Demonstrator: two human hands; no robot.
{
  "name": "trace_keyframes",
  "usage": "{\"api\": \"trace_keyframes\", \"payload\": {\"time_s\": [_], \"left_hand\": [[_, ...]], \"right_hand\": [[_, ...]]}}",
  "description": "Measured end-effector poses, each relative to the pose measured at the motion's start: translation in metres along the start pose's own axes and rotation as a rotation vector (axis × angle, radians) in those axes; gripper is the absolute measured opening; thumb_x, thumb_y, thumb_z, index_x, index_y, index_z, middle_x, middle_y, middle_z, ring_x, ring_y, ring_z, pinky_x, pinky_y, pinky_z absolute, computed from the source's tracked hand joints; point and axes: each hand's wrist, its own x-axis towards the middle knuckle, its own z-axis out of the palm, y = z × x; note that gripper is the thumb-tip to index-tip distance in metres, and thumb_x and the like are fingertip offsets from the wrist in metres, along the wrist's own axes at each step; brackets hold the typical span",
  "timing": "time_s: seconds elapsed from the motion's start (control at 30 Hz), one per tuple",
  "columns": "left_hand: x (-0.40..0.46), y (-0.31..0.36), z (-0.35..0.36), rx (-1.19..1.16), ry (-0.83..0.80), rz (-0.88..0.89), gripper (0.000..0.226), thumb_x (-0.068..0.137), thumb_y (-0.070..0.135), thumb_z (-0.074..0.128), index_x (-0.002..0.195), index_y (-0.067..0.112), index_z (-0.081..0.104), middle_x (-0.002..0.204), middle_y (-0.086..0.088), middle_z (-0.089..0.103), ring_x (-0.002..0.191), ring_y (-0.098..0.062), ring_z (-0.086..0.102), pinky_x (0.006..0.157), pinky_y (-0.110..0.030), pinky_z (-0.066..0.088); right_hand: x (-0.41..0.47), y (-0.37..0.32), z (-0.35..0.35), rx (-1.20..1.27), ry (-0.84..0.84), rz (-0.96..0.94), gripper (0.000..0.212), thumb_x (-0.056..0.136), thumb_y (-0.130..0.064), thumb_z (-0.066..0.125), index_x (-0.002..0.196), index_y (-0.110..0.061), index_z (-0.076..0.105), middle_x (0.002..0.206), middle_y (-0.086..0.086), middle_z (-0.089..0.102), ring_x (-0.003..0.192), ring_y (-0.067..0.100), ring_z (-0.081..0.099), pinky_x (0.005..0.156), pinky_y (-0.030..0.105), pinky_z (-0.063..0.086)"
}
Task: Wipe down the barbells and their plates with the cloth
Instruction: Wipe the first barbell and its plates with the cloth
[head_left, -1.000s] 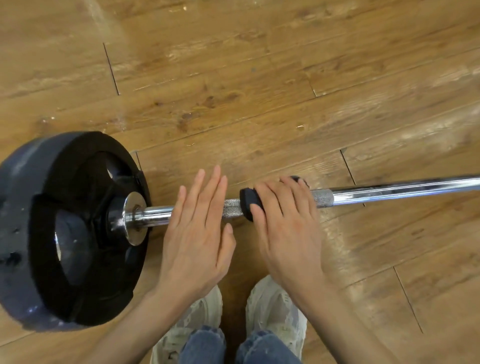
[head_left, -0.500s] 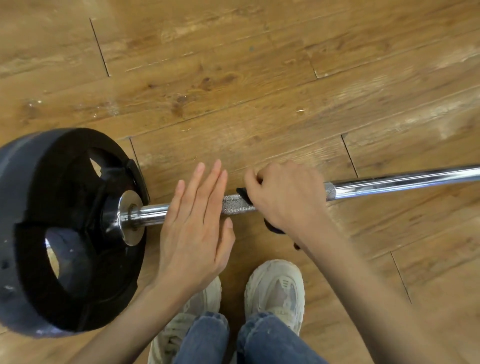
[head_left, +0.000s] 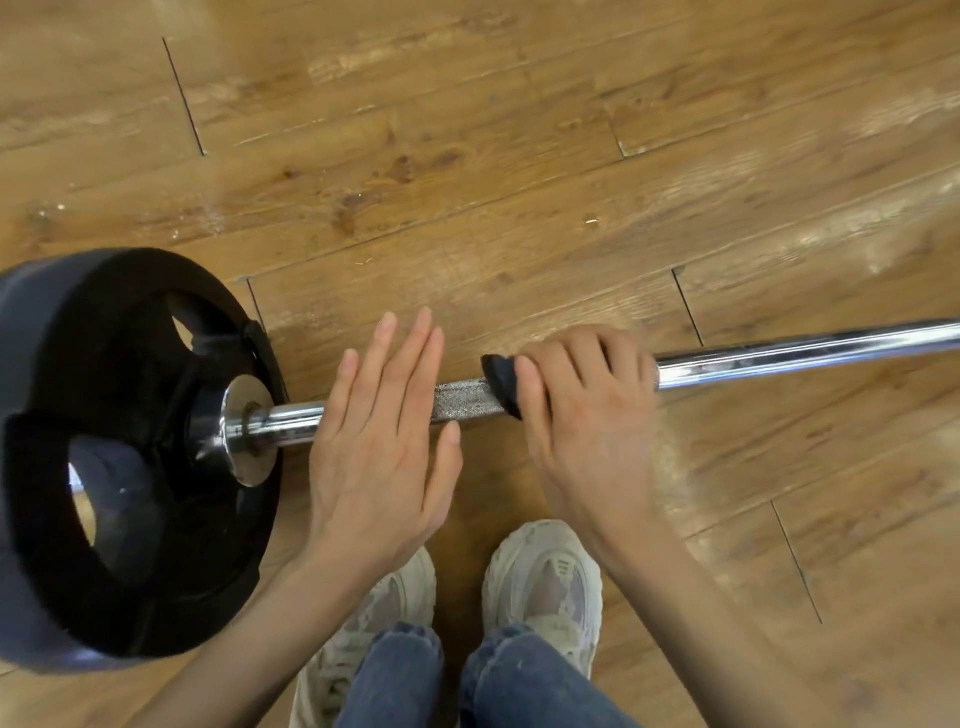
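A chrome barbell bar (head_left: 800, 353) lies across the wooden floor, with a knurled stretch (head_left: 465, 400) between my hands. A black weight plate (head_left: 93, 467) sits on its left end behind a chrome collar (head_left: 244, 431). My left hand (head_left: 382, 441) rests flat on the bar with straight fingers, just right of the collar. My right hand (head_left: 587, 410) grips a black cloth (head_left: 501, 379) wrapped round the bar; only the cloth's left edge shows past my fingers.
Wooden floorboards (head_left: 467, 156) fill the view beyond the bar. My two pale sneakers (head_left: 540, 582) and blue jeans (head_left: 467, 680) are directly below the bar, between my forearms.
My right hand rolled with the cloth round the bar, from over the top to the near side and back to the top. The left hand stayed flat. The plate turned slightly.
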Motion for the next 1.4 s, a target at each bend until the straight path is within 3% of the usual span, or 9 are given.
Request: {"api": "trace_keyframes", "payload": {"time_s": [0.13,0.3,0.43,0.53,0.73,0.93,1.13,1.3,1.4], "left_hand": [[0.006,-0.003,-0.001,0.005,0.014,0.001,0.063,0.100,0.033,0.033,0.154,-0.001,0.033,0.163,-0.014,0.029,0.154,-0.026,0.012,0.126,-0.037,-0.002],[0.014,-0.005,0.000,-0.006,0.025,-0.016,0.062,0.101,0.032,0.034,0.153,-0.001,0.035,0.162,-0.013,0.030,0.154,-0.026,0.013,0.126,-0.036,-0.002],[0.022,-0.008,0.000,0.000,0.038,-0.012,0.060,0.101,0.031,0.035,0.152,-0.001,0.035,0.162,-0.013,0.031,0.154,-0.027,0.014,0.126,-0.037,-0.001],[0.030,-0.010,-0.002,-0.005,0.046,-0.020,0.059,0.102,0.031,0.034,0.151,-0.002,0.038,0.160,-0.013,0.035,0.154,-0.028,0.017,0.126,-0.037,-0.001],[0.047,-0.018,-0.002,-0.004,0.050,-0.022,0.056,0.104,0.032,0.033,0.146,-0.002,0.046,0.154,-0.014,0.044,0.152,-0.029,0.023,0.127,-0.039,0.002],[0.070,-0.023,-0.003,0.016,0.042,-0.076,0.059,0.107,0.038,0.023,0.140,0.001,0.056,0.144,-0.012,0.057,0.148,-0.026,0.033,0.127,-0.041,0.004],[0.096,-0.033,-0.004,0.030,0.043,-0.069,0.061,0.108,0.038,0.020,0.137,0.002,0.059,0.140,-0.011,0.060,0.147,-0.026,0.035,0.127,-0.040,0.002],[0.107,-0.034,-0.004,-0.031,0.100,-0.018,0.052,0.109,0.030,0.026,0.146,0.002,0.048,0.154,-0.010,0.046,0.152,-0.026,0.022,0.126,-0.037,-0.007],[0.109,-0.026,0.002,-0.076,0.100,-0.009,0.050,0.108,0.025,0.027,0.149,0.003,0.044,0.156,-0.008,0.044,0.151,-0.025,0.026,0.127,-0.036,-0.002]], "right_hand": [[0.006,0.030,-0.002,-0.028,0.021,-0.180,0.042,0.109,-0.032,0.038,0.100,-0.009,0.072,0.099,0.008,0.069,0.088,0.034,0.060,0.080,0.042,0.042],[0.004,0.005,0.006,0.101,0.075,0.130,0.036,0.107,-0.022,0.040,0.102,-0.003,0.070,0.106,0.013,0.066,0.095,0.037,0.056,0.092,0.046,0.043],[0.009,0.013,0.009,0.076,0.069,-0.110,0.033,0.108,-0.022,0.044,0.111,-0.003,0.070,0.110,0.012,0.069,0.104,0.030,0.055,0.106,0.045,0.040],[0.010,0.028,0.005,0.062,0.121,0.024,0.035,0.109,-0.021,0.040,0.117,-0.003,0.069,0.115,0.012,0.068,0.114,0.029,0.056,0.118,0.047,0.031],[0.022,0.019,0.014,0.203,0.065,-0.128,0.033,0.108,-0.015,0.042,0.123,0.002,0.066,0.123,0.016,0.066,0.122,0.033,0.055,0.116,0.048,0.034],[0.033,0.000,0.023,0.361,0.110,0.066,0.028,0.103,0.000,0.044,0.123,0.005,0.064,0.125,0.020,0.061,0.124,0.032,0.047,0.115,0.051,0.032],[0.049,0.036,0.022,0.206,0.149,-0.015,0.030,0.101,-0.001,0.054,0.127,-0.005,0.067,0.129,0.019,0.061,0.109,0.038,0.056,0.098,0.050,0.045],[0.080,0.035,0.036,0.180,0.226,0.014,0.029,0.105,-0.022,0.051,0.116,-0.009,0.074,0.121,0.017,0.065,0.118,0.037,0.060,0.123,0.045,0.017],[0.093,0.015,0.049,0.258,0.217,0.044,0.033,0.107,-0.022,0.046,0.110,-0.003,0.073,0.115,0.016,0.067,0.118,0.037,0.059,0.123,0.045,0.019]]}}
